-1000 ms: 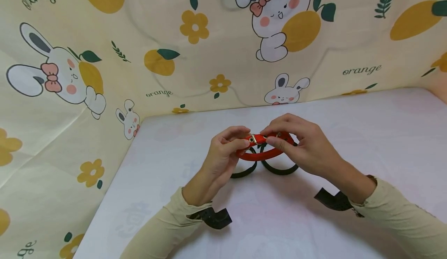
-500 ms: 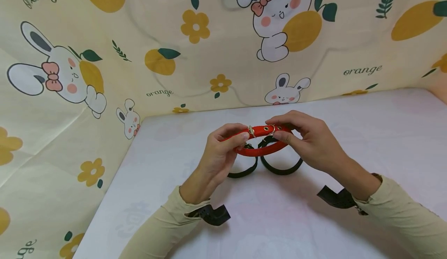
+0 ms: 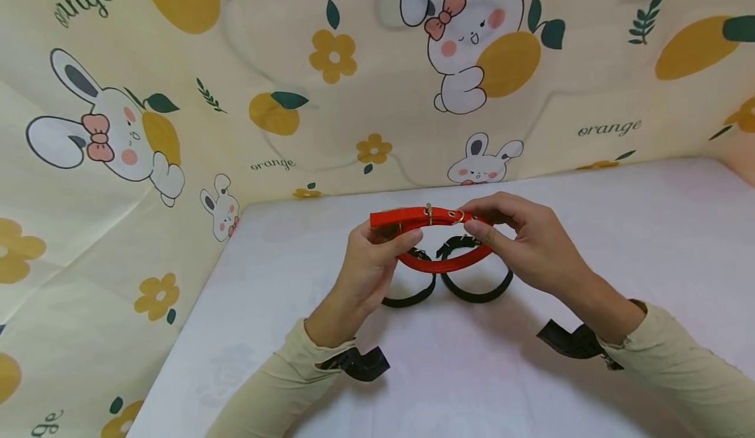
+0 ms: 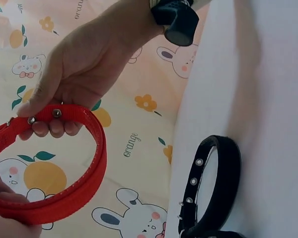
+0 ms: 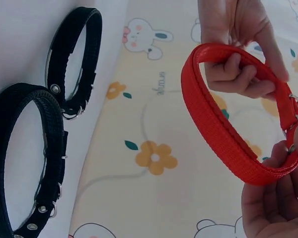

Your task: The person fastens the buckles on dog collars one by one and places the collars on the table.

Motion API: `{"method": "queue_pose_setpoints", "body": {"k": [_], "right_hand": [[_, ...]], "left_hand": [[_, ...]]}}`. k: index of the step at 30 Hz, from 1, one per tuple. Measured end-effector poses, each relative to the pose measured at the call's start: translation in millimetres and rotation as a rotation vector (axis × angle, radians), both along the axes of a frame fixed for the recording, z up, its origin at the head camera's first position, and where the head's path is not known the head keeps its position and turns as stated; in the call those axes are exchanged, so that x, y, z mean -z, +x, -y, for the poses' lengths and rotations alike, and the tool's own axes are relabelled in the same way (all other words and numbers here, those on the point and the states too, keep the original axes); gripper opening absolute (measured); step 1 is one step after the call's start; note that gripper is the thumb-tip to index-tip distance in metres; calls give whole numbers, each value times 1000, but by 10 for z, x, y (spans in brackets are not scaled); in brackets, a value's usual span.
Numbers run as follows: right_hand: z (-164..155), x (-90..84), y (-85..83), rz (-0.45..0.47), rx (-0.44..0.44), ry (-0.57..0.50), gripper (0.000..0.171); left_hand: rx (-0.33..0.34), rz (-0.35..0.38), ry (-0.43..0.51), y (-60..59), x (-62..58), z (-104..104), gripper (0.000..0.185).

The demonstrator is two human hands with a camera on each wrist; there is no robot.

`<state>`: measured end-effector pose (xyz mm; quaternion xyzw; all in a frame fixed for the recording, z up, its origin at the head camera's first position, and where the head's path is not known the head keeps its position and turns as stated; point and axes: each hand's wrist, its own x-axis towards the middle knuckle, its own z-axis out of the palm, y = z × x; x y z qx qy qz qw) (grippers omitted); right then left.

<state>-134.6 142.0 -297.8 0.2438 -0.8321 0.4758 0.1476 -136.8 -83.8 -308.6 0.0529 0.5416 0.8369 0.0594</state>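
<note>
A red collar (image 3: pixel 445 265) with metal eyelets, fastened into a loop, is held above the table between both hands. My left hand (image 3: pixel 367 264) pinches its left side, thumb in front and fingers behind, near the buckle (image 3: pixel 429 214). Past that buckle the strap's loose end (image 3: pixel 386 218) sticks out to the left. On the right side my right hand (image 3: pixel 531 244) pinches the band by the small ring, its thumb facing me. In the right wrist view the red collar (image 5: pixel 213 116) shows as a wide oval, with fingers at both ends.
Two black buckled collars, the left one (image 3: pixel 407 303) and the right one (image 3: pixel 480 299), stand side by side on the white tabletop (image 3: pixel 460 372), behind and below the red one. A patterned cloth (image 3: pixel 330 117) hangs along the back and left.
The red strap's loose end has come out leftward past the buckle, above my left thumb. My right hand has shifted slightly right along the band. The black collars stay put.
</note>
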Motion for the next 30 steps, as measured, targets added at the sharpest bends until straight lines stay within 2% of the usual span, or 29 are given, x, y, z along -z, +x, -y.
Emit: {"method": "queue_pose_setpoints", "body": {"k": [9, 14, 22, 30], "right_hand": [[-2, -14, 29, 44, 81, 23, 19], [0, -22, 26, 57, 94, 31, 19], [-3, -29, 22, 98, 111, 29, 19], [-25, 15, -13, 105, 95, 51, 19]], "left_hand": [[-73, -62, 6, -16, 8, 38, 24], [-75, -45, 14, -13, -11, 45, 25], [-78, -26, -37, -27, -21, 45, 34], [-92, -34, -47, -44, -19, 43, 31]]}}
